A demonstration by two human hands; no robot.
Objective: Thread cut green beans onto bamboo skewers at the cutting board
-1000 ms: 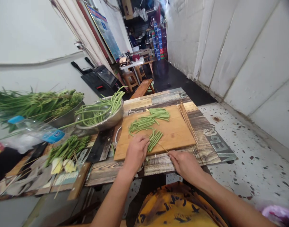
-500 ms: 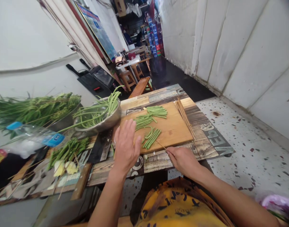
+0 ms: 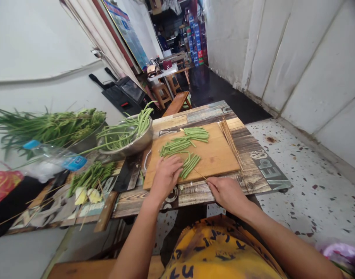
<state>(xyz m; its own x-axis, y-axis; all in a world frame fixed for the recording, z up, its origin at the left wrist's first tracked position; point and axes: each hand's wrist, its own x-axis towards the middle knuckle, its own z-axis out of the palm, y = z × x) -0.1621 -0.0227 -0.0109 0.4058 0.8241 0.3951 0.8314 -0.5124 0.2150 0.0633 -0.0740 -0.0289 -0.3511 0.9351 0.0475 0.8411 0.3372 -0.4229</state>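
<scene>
wood-print table | right hand: pinching skewer | left hand: beside cut beans

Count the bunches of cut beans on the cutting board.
3: a far bunch, a middle bunch, and a near bunch beside the left hand, which may hide others.

cutting board, centre: smooth wood, low sheen.
skewer, centre: matt, wood-like.
bowl, left of centre: shiny metal.
water bottle, left: clear, glossy plastic.
knife handle, lower left: brown wood.
floor, right: speckled terrazzo.
wall, upper right: matt, scuffed.
</scene>
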